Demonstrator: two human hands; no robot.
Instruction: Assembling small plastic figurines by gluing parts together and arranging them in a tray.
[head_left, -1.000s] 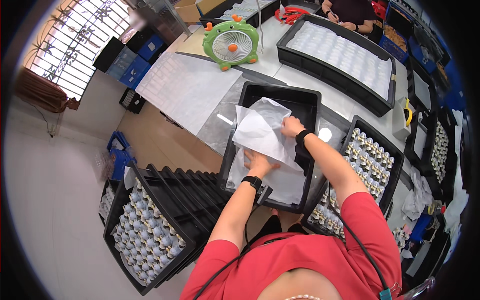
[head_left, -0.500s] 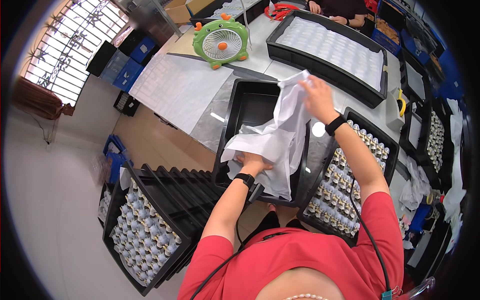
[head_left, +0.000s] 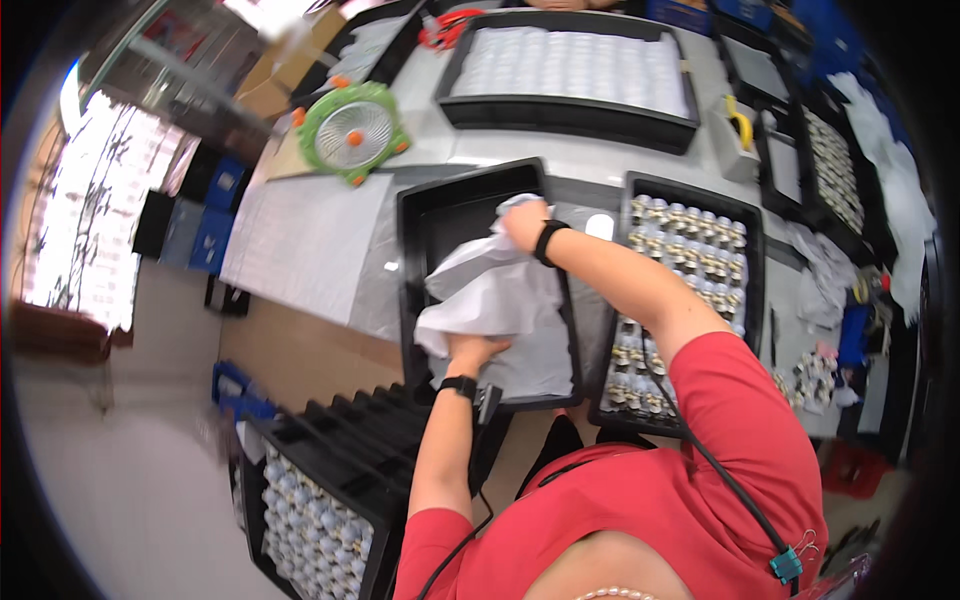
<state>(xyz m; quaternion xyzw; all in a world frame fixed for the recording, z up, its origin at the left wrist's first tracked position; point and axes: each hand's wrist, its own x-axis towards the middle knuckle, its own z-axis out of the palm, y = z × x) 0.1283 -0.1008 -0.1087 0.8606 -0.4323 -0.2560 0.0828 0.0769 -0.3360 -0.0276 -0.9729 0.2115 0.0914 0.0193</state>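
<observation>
A thin, crumpled white sheet (head_left: 485,305) lies partly inside a black plastic tray (head_left: 425,220) in front of me; its near part is spread over the tray floor. Pinched in my right hand (head_left: 525,222), the sheet's far end is bunched near the tray's right wall. My left hand (head_left: 475,350) rests low on the near part, thumb stretched out, the other fingers partly covered by a fold. Immediately right stands another black tray (head_left: 755,260) with rows of small bulb-like pieces (head_left: 690,240), clear-domed with metallic bases.
A green cartoon-shaped fan (head_left: 355,138) stands at the far left of the table. Behind is a large black tray (head_left: 570,118) lined with white cushioned material. A tape dispenser (head_left: 735,140) sits at right. Stacked black trays (head_left: 350,450) with similar pieces (head_left: 315,525) stand at lower left.
My right hand has come down and left, bringing the raised end of the sheet into the tray. My left hand stays on the near part. The whole view has turned and shifted.
</observation>
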